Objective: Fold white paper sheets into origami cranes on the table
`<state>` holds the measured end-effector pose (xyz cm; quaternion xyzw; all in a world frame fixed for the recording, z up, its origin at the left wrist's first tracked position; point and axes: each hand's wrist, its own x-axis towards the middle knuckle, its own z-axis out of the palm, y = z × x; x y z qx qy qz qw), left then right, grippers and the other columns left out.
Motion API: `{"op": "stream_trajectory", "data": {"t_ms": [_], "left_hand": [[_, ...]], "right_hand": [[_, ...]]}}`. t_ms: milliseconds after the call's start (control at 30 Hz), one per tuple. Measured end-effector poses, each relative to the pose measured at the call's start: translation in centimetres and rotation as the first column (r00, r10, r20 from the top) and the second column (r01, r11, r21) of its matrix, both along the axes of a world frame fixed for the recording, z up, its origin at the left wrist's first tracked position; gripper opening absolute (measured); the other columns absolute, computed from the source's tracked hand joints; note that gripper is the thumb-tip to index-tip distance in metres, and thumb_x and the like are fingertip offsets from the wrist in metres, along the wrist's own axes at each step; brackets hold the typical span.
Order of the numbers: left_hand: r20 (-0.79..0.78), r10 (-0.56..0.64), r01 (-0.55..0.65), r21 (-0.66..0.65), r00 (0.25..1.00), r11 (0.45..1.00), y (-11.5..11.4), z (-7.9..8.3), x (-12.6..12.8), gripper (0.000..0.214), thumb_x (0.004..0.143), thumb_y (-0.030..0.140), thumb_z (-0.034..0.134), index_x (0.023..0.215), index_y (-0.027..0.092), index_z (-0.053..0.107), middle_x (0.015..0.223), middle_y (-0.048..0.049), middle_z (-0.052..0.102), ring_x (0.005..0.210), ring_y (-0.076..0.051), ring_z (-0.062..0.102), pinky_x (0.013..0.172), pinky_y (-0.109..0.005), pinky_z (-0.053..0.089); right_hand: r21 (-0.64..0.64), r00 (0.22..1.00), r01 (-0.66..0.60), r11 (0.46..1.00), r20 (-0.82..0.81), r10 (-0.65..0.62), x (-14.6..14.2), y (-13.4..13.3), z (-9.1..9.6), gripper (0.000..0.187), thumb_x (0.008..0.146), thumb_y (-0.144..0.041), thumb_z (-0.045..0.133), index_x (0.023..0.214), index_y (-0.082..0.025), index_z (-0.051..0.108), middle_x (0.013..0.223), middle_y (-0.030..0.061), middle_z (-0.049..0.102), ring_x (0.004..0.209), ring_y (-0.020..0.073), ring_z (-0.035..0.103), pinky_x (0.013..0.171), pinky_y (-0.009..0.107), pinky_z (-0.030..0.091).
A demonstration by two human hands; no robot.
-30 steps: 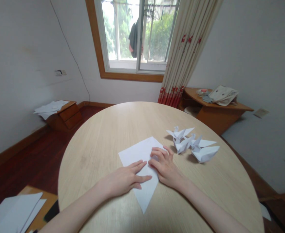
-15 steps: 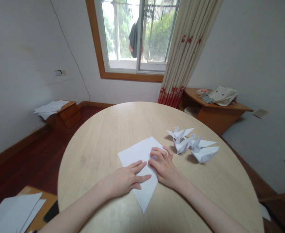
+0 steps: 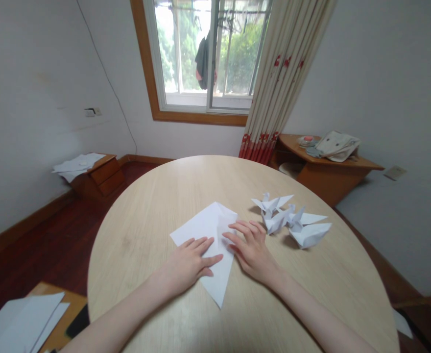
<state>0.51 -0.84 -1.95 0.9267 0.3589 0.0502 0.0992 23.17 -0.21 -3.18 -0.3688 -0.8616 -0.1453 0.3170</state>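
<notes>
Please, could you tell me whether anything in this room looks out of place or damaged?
On the table, nothing looks spilled or damaged; the sheet lies under the left hand, near the paper birds. The papers on the drawers look untidy: they lie askew and hang over the edge.

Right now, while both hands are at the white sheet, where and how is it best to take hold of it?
Probably pinch the white sheet by its left corner, coming from the left. That corner points outward, uncovered by the left hand, while the right hand is over the other side. The corner lies nearly flat, so a fingertip may need to slide under.
</notes>
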Motion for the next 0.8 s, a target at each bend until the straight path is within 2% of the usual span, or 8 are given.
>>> {"op": "stream_trajectory", "data": {"t_ms": [133,233,333,500,800], "left_hand": [[0.005,0.039,-0.039,0.029,0.999,0.999,0.3,0.3,0.1,0.039,0.092,0.035,0.057,0.13,0.032,0.056,0.144,-0.0111,0.046,0.129,-0.031,0.045,0.102,-0.048,0.04],[0.049,0.047,-0.048,0.029,0.998,0.998,0.4,0.1,0.0,0.037,0.094,0.037,0.054,0.13,0.035,0.056,0.143,-0.0084,0.047,0.128,-0.03,0.046,0.102,-0.046,0.039],[0.061,0.057,-0.059,0.024,0.997,0.998,0.6,-0.2,-0.1,0.036,0.096,0.039,0.05,0.131,0.037,0.055,0.144,-0.0065,0.045,0.129,-0.029,0.044,0.103,-0.046,0.038],[0.065,0.067,-0.065,-0.029,0.996,0.997,0.9,-0.1,-0.1,0.033,0.096,0.038,0.05,0.128,0.039,0.057,0.143,-0.0061,0.045,0.128,-0.028,0.043,0.103,-0.046,0.037],[0.027,0.062,-0.06,-0.056,0.998,0.997,0.9,0.5,-0.1,0.035,0.095,0.034,0.053,0.129,0.041,0.055,0.144,-0.0063,0.043,0.13,-0.028,0.041,0.104,-0.046,0.035]], "right_hand": [[-0.066,0.997,0.079,0.995,0.03,-0.077,0.4,0.3,0.1,0.019,0.097,-0.02,0.04,0.099,-0.019,0.058,0.103,0.0102,0.061,0.102,0.0248,0.051,0.091,0.041,0.033],[-0.128,0.985,0.131,0.983,0.126,-0.115,0.7,0.7,-0.2,0.023,0.097,-0.024,0.043,0.081,-0.018,0.058,0.084,0.0068,0.062,0.084,0.0223,0.053,0.079,0.036,0.035],[-0.138,0.971,0.145,0.98,0.211,-0.115,0.9,1.0,-0.8,0.029,0.096,-0.026,0.046,0.071,-0.018,0.058,0.071,0.0039,0.06,0.074,0.0203,0.052,0.072,0.033,0.033],[-0.148,0.964,0.098,0.984,0.259,-0.057,1.0,1.0,-1.5,0.034,0.098,-0.025,0.042,0.07,-0.017,0.059,0.068,0.0029,0.06,0.067,0.0184,0.054,0.067,0.032,0.032],[-0.241,0.953,0.006,0.971,0.297,0.068,0.7,0.4,-0.9,0.031,0.097,-0.021,0.043,0.072,-0.016,0.062,0.073,0.0038,0.064,0.071,0.018,0.057,0.068,0.032,0.034]]}}
